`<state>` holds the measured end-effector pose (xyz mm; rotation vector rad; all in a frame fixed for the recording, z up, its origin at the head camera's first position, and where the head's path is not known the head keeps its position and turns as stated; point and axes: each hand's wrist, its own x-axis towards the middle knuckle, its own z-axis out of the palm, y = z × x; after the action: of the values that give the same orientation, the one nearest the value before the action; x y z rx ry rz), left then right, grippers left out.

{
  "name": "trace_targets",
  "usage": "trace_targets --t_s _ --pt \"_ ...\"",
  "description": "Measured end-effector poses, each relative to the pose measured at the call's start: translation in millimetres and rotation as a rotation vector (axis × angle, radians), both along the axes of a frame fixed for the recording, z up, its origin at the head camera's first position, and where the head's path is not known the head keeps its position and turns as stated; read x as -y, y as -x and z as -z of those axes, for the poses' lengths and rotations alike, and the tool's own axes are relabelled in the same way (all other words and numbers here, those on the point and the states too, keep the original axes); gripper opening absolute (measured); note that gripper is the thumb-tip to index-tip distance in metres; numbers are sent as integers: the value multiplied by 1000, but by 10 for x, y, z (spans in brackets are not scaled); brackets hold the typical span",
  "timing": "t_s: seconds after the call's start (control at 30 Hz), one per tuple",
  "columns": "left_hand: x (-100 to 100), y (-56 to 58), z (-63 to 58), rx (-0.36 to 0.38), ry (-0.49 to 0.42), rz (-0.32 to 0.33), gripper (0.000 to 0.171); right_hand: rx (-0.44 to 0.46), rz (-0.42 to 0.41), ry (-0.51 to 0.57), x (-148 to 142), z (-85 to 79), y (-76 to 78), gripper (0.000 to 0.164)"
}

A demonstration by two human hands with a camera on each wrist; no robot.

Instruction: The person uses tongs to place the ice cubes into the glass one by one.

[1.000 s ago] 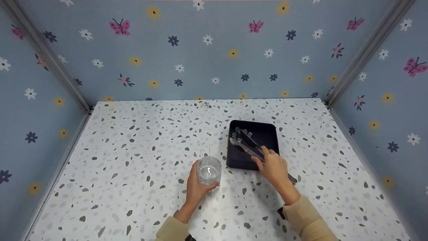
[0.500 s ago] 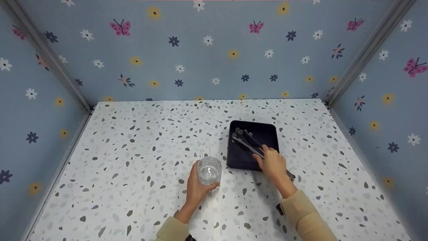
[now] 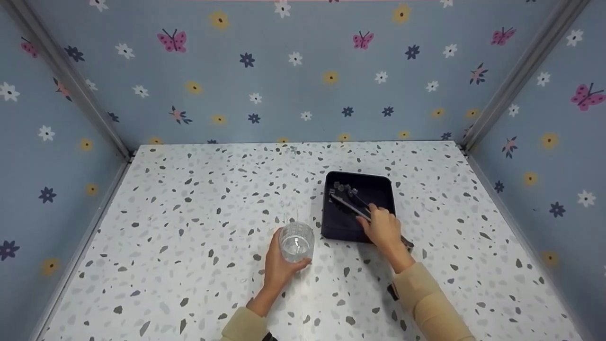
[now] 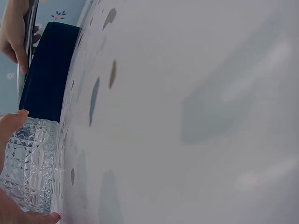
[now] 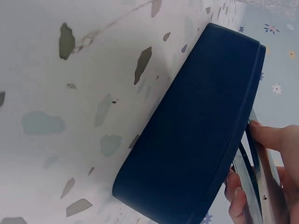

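In the head view, a clear cut-pattern glass (image 3: 297, 242) stands upright on the speckled table. My left hand (image 3: 278, 266) grips its side, thumb toward the front; the left wrist view shows fingers around the patterned glass (image 4: 30, 163). To the right, my right hand (image 3: 386, 232) holds metal tongs (image 3: 350, 206) over a dark square tray (image 3: 343, 234). The arms of the tongs are spread apart, their tips down among several clear cubes (image 3: 349, 189) at the tray's far left. In the right wrist view, the tray's outer wall (image 5: 191, 126) hides the tips of the tongs (image 5: 266, 182).
The white speckled table (image 3: 189, 227) has blue flowered panels (image 3: 293, 85) at the back and both sides. Metal posts (image 3: 521, 61) mark the back corners. The tray's raised rim lies close to the right of the glass.
My right hand has shifted slightly left and away from me, and the tongs have turned a little, with their tips still in the tray. My left hand and the glass have stayed put.
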<state>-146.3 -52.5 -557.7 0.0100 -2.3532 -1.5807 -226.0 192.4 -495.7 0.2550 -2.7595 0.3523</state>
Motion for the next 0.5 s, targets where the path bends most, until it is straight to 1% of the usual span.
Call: trace_targets --t_s 0.3,0.5 --pt "3 3 15 -13 8 -5 99 -1 5 -13 23 83 74 42" --pt "-2 8 17 -5 9 -8 100 15 7 -23 57 73 113 42"
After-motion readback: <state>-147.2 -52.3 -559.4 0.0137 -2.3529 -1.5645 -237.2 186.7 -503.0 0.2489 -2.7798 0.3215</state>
